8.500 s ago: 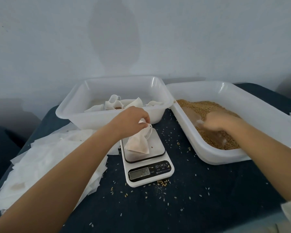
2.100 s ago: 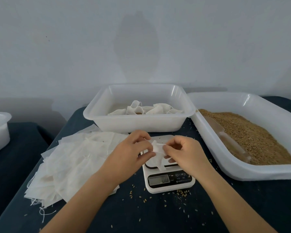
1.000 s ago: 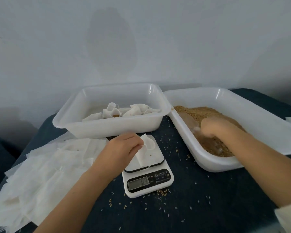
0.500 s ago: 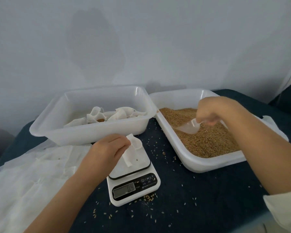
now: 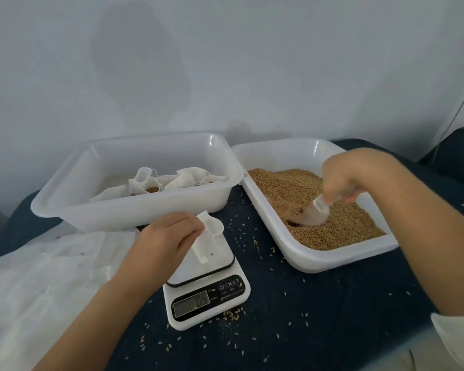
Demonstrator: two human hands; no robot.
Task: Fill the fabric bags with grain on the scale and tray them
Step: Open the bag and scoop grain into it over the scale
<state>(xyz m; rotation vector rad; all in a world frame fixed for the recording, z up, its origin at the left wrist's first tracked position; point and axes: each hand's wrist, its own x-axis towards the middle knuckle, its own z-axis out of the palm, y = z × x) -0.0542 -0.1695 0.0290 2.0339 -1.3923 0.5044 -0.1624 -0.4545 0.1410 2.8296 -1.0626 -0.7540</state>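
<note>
A small white fabric bag (image 5: 209, 238) stands on the white kitchen scale (image 5: 206, 290), its mouth held open. My left hand (image 5: 166, 236) pinches the bag's top edge. To the right, a white tray (image 5: 300, 253) holds brown grain (image 5: 340, 226). My right hand (image 5: 346, 178) grips the handle of a clear plastic scoop (image 5: 314, 214), whose bowl is dug into the grain. Behind the scale, a white bin (image 5: 134, 210) holds several filled bags (image 5: 156, 182).
A pile of flat empty fabric bags (image 5: 38, 277) covers the left of the dark blue table (image 5: 332, 317). Loose grains lie scattered around the scale. A pale wall rises close behind both containers. A white sleeve cuff shows at the lower right.
My right hand has lowered the scoop from above the grain into it. The left hand keeps holding the bag on the scale. The view has shifted slightly.
</note>
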